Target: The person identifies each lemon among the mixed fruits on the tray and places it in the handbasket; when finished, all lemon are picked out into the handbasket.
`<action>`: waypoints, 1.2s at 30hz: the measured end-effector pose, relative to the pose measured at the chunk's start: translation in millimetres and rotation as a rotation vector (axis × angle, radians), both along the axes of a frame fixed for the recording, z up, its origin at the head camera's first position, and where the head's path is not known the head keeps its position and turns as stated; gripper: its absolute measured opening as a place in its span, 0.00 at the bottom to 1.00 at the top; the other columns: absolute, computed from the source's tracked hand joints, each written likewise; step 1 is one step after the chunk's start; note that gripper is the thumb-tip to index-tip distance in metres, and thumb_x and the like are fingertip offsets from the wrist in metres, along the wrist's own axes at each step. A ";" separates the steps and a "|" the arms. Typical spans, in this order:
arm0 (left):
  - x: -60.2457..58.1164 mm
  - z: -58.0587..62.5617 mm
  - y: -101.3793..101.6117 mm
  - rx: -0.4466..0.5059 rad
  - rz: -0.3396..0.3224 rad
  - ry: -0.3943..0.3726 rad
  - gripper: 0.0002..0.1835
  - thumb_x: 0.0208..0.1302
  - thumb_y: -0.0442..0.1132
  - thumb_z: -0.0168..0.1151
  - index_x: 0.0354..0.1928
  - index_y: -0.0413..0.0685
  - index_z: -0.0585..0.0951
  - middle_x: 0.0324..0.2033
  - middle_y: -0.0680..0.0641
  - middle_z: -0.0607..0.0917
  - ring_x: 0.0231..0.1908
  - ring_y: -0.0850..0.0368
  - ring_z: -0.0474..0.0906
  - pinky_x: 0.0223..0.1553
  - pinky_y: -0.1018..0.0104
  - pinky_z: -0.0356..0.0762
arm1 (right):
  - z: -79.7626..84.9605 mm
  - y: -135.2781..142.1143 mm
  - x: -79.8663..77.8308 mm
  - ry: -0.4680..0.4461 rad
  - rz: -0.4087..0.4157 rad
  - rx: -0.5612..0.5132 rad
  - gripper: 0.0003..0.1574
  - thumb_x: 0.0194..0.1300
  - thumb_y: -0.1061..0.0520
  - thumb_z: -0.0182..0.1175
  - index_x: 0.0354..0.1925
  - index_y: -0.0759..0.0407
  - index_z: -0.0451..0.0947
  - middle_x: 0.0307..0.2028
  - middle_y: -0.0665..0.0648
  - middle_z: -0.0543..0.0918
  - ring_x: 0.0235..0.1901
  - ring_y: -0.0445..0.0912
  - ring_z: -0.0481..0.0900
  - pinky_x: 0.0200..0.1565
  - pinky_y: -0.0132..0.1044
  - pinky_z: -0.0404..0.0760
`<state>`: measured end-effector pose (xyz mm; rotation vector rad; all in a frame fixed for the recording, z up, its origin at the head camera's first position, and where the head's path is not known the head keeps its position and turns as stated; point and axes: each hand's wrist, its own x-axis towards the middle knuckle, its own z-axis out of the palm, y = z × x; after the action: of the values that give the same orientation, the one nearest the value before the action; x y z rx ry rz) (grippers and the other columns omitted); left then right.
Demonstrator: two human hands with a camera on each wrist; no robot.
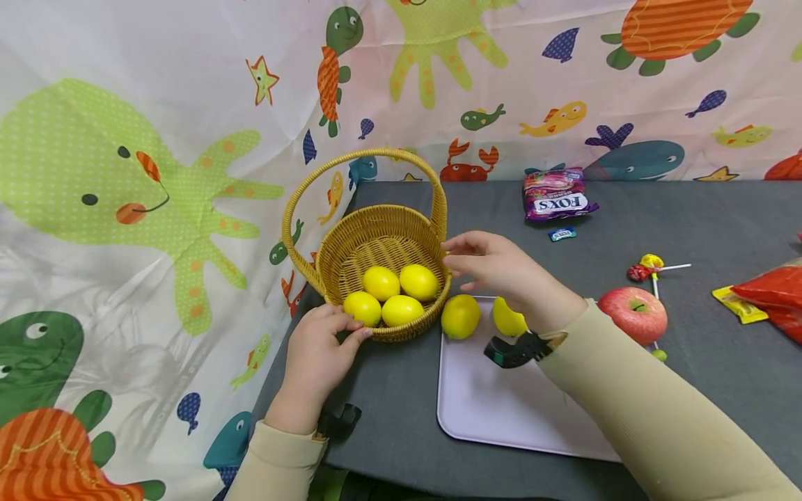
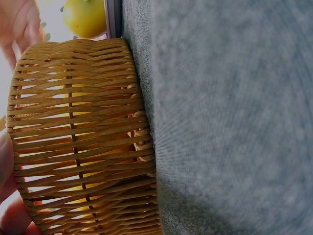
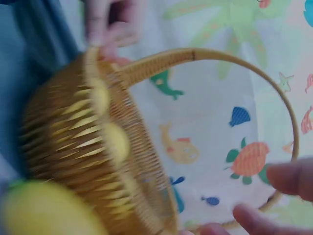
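A round wicker basket [image 1: 382,226] with a tall arched handle holds several yellow lemons [image 1: 401,310]. My left hand [image 1: 322,351] pinches the near left rim of the basket between thumb and fingers. In the left wrist view, fingertips [image 2: 12,215] show at the rim beside the woven wall [image 2: 83,142]. My right hand [image 1: 501,268] is by the basket's right rim, at the foot of the handle, with fingers loosely spread and nothing held. Below it, one lemon [image 1: 460,316] sits on a pale tray [image 1: 489,410], and another lemon [image 1: 509,319] is partly hidden by the right wrist.
A red apple [image 1: 633,314] and lollipops [image 1: 648,266] lie beyond my right forearm. A purple candy bag [image 1: 557,195] and a small wrapped candy [image 1: 562,234] are at the back. A red packet [image 1: 773,296] lies far right. A printed cloth [image 1: 207,209] hangs along the table's left and back.
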<state>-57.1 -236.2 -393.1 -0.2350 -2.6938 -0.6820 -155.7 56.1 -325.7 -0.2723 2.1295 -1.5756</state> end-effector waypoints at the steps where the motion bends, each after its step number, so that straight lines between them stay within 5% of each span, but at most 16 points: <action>1: -0.1 -0.1 0.2 0.000 -0.001 0.003 0.09 0.52 0.45 0.81 0.29 0.51 0.89 0.33 0.52 0.83 0.40 0.51 0.78 0.44 0.55 0.78 | -4.2 8.0 5.1 -0.034 -0.023 -0.043 0.28 0.76 0.50 0.58 0.68 0.56 0.68 0.64 0.62 0.72 0.62 0.60 0.73 0.61 0.55 0.78; 7: -1.0 -0.1 1.0 0.002 -0.001 0.004 0.10 0.52 0.45 0.81 0.30 0.50 0.90 0.33 0.52 0.83 0.41 0.51 0.78 0.45 0.55 0.78 | -26.7 37.2 36.5 -0.217 -0.111 -0.214 0.40 0.77 0.51 0.55 0.79 0.54 0.52 0.75 0.66 0.57 0.72 0.64 0.61 0.69 0.58 0.67; 17: -0.7 2.6 2.5 0.010 0.011 -0.023 0.09 0.53 0.44 0.81 0.30 0.50 0.89 0.33 0.51 0.83 0.41 0.50 0.78 0.46 0.53 0.78 | -25.9 33.5 58.3 -0.441 -0.116 -0.472 0.45 0.78 0.47 0.49 0.82 0.48 0.39 0.81 0.56 0.32 0.78 0.65 0.37 0.71 0.70 0.49; 27: -0.4 1.2 2.2 0.005 0.016 -0.028 0.09 0.53 0.45 0.81 0.29 0.50 0.89 0.33 0.52 0.83 0.40 0.51 0.78 0.45 0.55 0.78 | -39.4 8.1 58.8 -0.410 -0.168 -0.377 0.47 0.77 0.50 0.51 0.82 0.57 0.39 0.81 0.60 0.37 0.79 0.62 0.38 0.70 0.70 0.51; 36: -0.4 1.0 1.7 -0.004 0.006 -0.019 0.09 0.53 0.45 0.80 0.29 0.51 0.89 0.32 0.52 0.82 0.39 0.52 0.77 0.43 0.56 0.77 | -59.1 0.1 53.5 -0.333 -0.117 -0.190 0.51 0.70 0.56 0.62 0.80 0.54 0.46 0.80 0.64 0.44 0.74 0.63 0.54 0.67 0.62 0.68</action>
<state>-57.5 -234.5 -392.1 -0.2230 -2.7125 -0.6810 -102.1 56.2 -384.8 0.0538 1.7719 -1.7541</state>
